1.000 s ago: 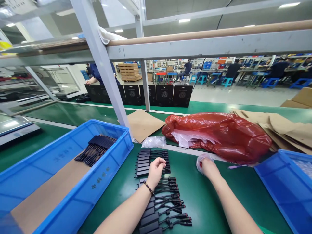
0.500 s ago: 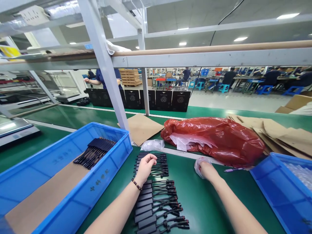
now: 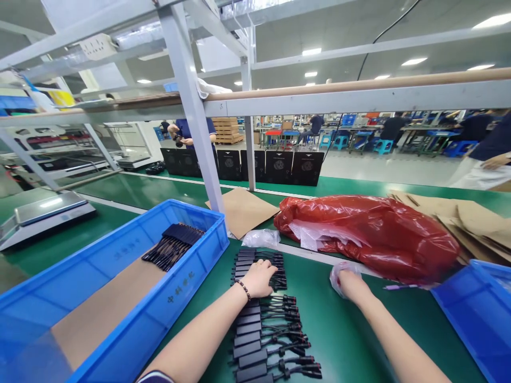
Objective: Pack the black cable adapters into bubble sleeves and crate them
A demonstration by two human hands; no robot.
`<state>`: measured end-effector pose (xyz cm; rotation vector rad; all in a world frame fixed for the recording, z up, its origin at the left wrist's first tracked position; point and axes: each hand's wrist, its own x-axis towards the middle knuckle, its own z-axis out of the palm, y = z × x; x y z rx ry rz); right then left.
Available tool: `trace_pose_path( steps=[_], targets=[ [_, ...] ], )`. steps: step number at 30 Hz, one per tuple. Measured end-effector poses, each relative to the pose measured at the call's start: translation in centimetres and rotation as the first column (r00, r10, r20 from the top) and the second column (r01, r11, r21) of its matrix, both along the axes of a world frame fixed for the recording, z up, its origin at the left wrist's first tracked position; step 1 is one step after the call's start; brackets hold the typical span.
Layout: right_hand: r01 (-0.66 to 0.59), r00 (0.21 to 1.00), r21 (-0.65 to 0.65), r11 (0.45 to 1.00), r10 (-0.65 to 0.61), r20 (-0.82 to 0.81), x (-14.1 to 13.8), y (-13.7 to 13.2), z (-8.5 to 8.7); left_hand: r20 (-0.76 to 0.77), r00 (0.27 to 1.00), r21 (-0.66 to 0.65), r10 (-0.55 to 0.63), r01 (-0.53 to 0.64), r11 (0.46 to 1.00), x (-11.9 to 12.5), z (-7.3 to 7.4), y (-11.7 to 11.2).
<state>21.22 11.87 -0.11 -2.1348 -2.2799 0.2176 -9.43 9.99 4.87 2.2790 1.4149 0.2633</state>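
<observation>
Two rows of black adapters with short cables [image 3: 265, 324] lie on the green table [image 3: 343, 340] in front of me. My left hand [image 3: 259, 279], with a bead bracelet on the wrist, rests palm down on the far row, fingers curled over the adapters. My right hand [image 3: 351, 282] is closed on a small clear plastic bag [image 3: 339, 271] just right of the rows. A big blue bin [image 3: 131, 287] at my left holds a brown cardboard sheet and a stack of the same black adapters [image 3: 173, 244].
A red plastic bag [image 3: 375, 234] with clear bags inside lies behind my right hand, with flat cardboard pieces [image 3: 471, 221] beyond. A second blue bin [image 3: 479, 314] sits at right. A scale [image 3: 43, 215] stands far left. A grey frame post [image 3: 195, 117] rises behind the bin. People work in the background.
My left hand moved back and forth over the far row of adapters and now rests on it. My right hand stays on the clear bag. The view shifted slightly.
</observation>
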Motion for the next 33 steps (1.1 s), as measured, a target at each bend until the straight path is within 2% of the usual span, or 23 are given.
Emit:
trace_pose_path(
  steps=[5, 12, 17, 22, 27, 29, 31, 32, 33],
  targets=[
    [-0.070, 0.991, -0.025, 0.997, 0.072, 0.116, -0.7, -0.6, 0.8, -0.194, 0.979, 0.019, -0.058, 0.063, 0.998, 0.4, -0.8, 0.8],
    [-0.063, 0.979, -0.066, 0.996, 0.074, 0.190, -1.1, -1.0, 1.6, -0.229, 0.964, -0.013, -0.136, 0.137, 0.991, 0.4, -1.3, 2.2],
    [-0.040, 0.980, -0.057, 0.998, 0.050, 0.191, -1.0, -1.1, 1.5, -0.176, 0.972, -0.051, -0.154, 0.147, 0.988, 0.4, -1.5, 2.4],
    [-0.024, 0.991, -0.027, 0.999, 0.028, 0.128, -0.6, -1.2, 1.1, -0.054, 0.990, -0.083, -0.131, 0.127, 0.988, -0.1, -2.1, 2.2],
    [0.030, 0.998, 0.059, 0.998, -0.032, 0.047, 1.0, -1.3, 2.1, 0.102, 0.994, -0.156, -0.051, 0.067, 0.985, -0.5, -3.1, 2.4],
    [0.078, 0.997, 0.111, 0.991, -0.074, -0.035, 1.5, -1.5, 2.8, 0.161, 0.987, -0.205, -0.017, 0.050, 0.977, -0.5, -3.3, 2.4],
    [0.181, 0.940, 0.095, 0.979, -0.143, -0.310, 1.6, -1.6, 3.4, 0.222, 0.975, -0.247, 0.008, 0.049, 0.968, -0.4, -3.3, 2.3],
    [0.235, 0.844, 0.038, 0.971, -0.185, -0.503, 1.4, -1.8, 3.6, 0.255, 0.967, -0.260, 0.015, 0.053, 0.964, -0.3, -3.3, 2.3],
    [0.269, 0.691, -0.049, 0.962, -0.228, -0.686, 1.0, -1.9, 3.9, 0.287, 0.958, -0.268, 0.022, 0.059, 0.962, -0.2, -3.2, 2.2]
  ],
)
